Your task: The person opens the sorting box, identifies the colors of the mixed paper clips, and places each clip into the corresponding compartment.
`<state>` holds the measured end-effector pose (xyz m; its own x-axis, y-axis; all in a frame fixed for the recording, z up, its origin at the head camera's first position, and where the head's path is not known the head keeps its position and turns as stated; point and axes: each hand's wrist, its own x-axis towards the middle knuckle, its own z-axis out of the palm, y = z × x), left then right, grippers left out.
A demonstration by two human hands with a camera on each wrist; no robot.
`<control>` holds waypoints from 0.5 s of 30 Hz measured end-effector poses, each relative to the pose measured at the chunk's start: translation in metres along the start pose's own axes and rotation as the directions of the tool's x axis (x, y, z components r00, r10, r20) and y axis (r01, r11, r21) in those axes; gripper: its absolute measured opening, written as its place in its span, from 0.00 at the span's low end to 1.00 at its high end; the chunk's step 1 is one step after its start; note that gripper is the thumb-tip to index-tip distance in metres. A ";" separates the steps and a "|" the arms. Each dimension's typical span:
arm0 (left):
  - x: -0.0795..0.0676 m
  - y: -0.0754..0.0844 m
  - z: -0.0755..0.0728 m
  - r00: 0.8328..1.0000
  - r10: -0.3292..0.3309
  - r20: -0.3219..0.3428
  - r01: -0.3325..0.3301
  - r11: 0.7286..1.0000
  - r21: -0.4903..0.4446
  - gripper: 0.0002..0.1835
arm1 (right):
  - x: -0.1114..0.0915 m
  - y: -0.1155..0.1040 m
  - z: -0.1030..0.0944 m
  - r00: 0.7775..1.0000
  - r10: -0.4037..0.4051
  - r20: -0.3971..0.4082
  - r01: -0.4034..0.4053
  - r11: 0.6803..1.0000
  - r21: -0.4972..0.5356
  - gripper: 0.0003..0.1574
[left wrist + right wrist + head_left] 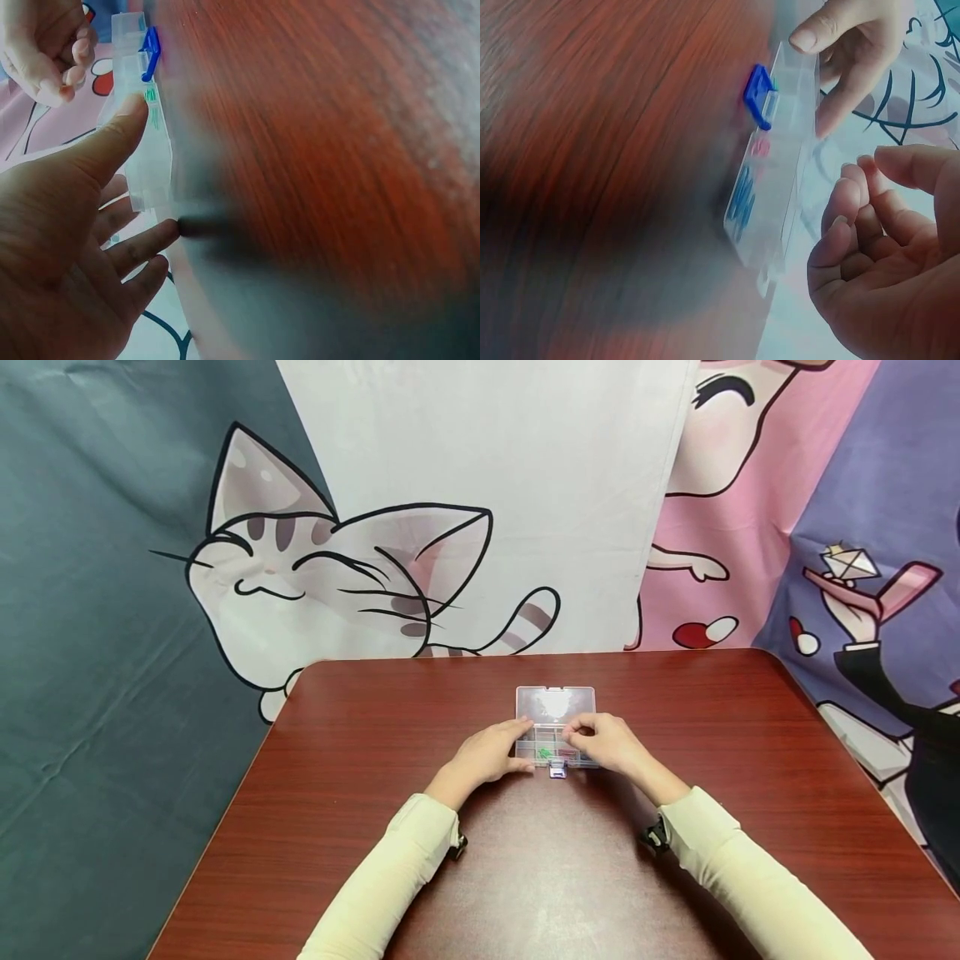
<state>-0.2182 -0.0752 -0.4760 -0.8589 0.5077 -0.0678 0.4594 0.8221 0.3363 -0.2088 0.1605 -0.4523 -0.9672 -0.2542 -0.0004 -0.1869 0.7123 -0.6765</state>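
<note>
A clear plastic compartment box [546, 737] lies on the table with its lid [534, 703] raised at the back. My left hand [487, 752] grips its left side, thumb at the front edge and fingers toward the back. Over the right half hovers my right hand [607, 743], thumb tip meeting the index fingertip and the other fingers curled; nothing shows between the tips. Small green pieces [544, 753] sit in a front compartment. Pink pieces [760, 146] and slim blue pieces [741, 199] show through the front wall. A blue latch [756, 97] hangs at the front.
The reddish-brown wooden table [360, 718] extends on all sides of the box. Behind it hangs a cloth backdrop [487, 443] printed with cartoon figures. Both wrists carry a dark strapped device, like the one at the right cuff [657, 837].
</note>
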 end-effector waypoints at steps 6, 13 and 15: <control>-0.002 -0.001 -0.002 1.000 -0.008 0.011 0.008 1.000 -0.007 0.46 | -0.003 0.009 -0.006 1.000 0.019 -0.016 -0.019 1.000 0.001 0.07; -0.005 -0.004 -0.008 1.000 -0.008 -0.011 0.007 1.000 -0.015 0.45 | -0.009 0.022 -0.013 0.999 0.011 -0.035 -0.011 1.000 0.002 0.07; -0.006 -0.006 -0.010 1.000 -0.004 -0.016 0.004 1.000 -0.015 0.44 | -0.011 0.025 -0.015 0.999 0.010 -0.044 -0.010 1.000 -0.005 0.07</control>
<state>-0.2179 -0.0858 -0.4679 -0.8644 0.4999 -0.0542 0.4525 0.8203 0.3496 -0.2055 0.1909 -0.4579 -0.9755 -0.2183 0.0253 -0.1781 0.7181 -0.6728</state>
